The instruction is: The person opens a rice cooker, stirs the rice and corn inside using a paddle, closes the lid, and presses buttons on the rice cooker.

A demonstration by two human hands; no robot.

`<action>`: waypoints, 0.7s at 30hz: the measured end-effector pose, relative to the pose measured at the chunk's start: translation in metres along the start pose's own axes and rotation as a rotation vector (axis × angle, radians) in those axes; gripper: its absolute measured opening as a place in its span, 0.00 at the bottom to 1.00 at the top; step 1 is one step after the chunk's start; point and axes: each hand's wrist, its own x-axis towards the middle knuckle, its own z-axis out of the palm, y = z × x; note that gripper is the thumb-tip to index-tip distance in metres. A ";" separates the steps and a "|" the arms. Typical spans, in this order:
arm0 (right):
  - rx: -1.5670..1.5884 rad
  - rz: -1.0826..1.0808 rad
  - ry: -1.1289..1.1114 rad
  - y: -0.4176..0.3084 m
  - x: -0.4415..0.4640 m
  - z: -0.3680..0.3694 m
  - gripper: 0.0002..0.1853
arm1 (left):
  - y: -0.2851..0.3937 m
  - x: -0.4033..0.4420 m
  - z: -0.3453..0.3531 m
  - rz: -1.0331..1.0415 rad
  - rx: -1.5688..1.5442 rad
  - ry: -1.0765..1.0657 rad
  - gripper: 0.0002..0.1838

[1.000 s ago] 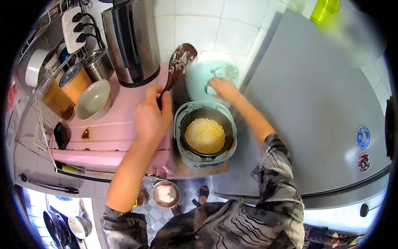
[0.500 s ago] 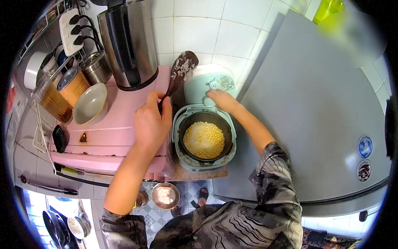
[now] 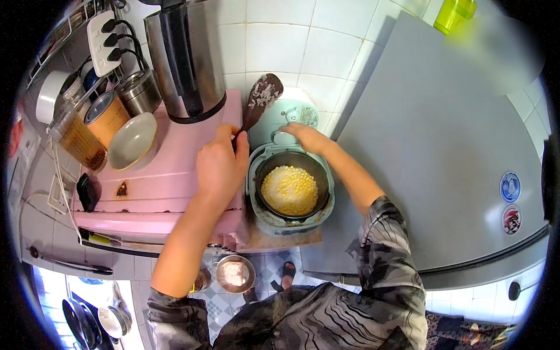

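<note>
My left hand [image 3: 221, 162] is wrapped round the handle of a dark brown paddle [image 3: 261, 102], whose raised blade has white rice stuck to it. A pale green rice cooker [image 3: 291, 226] stands open, its inner pot holding yellow corn kernels and white rice [image 3: 290, 190]. My right hand [image 3: 305, 137] rests at the inner side of the raised lid [image 3: 281, 116], near a round pale part; its fingers are extended and fairly close together, with nothing gripped between them.
Left of the cooker is a pink surface [image 3: 175, 149] bearing a grey bowl [image 3: 133, 142], a steel kettle [image 3: 192, 64], an orange container [image 3: 107, 114] and a glass. A large grey fridge surface [image 3: 431, 157] fills the right. Below, a metal pot [image 3: 234, 274] is visible.
My right hand has shifted left and slightly down along the lid. The paddle in my left hand has moved a little to the right.
</note>
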 end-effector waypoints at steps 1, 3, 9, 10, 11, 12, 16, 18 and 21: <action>0.000 0.002 0.000 -0.001 -0.001 0.001 0.33 | 0.000 0.000 0.000 -0.009 0.015 -0.013 0.07; 0.013 0.005 0.037 -0.002 -0.002 0.003 0.34 | 0.002 -0.001 -0.001 -0.018 0.028 -0.030 0.07; -0.068 0.014 0.226 -0.009 -0.011 -0.002 0.28 | 0.004 -0.001 -0.003 -0.093 -0.010 -0.111 0.09; -0.068 0.020 0.229 -0.018 -0.013 -0.005 0.28 | 0.005 -0.002 -0.004 -0.096 -0.023 -0.113 0.09; 0.053 0.158 0.295 -0.026 -0.015 -0.009 0.23 | 0.005 -0.002 -0.004 -0.100 -0.036 -0.112 0.09; 0.174 0.294 0.361 -0.045 -0.015 -0.018 0.18 | 0.004 -0.001 -0.003 -0.098 -0.038 -0.112 0.09; 1.083 0.281 0.396 -0.162 -0.019 -0.040 0.15 | -0.001 -0.010 0.019 -0.089 -0.327 -0.190 0.11; 1.247 0.295 0.408 -0.181 -0.019 -0.031 0.16 | 0.011 -0.012 0.018 -0.133 -0.430 -0.328 0.14; 1.257 0.423 0.585 -0.200 -0.026 -0.039 0.14 | 0.035 -0.011 0.007 -0.151 -0.321 -0.592 0.23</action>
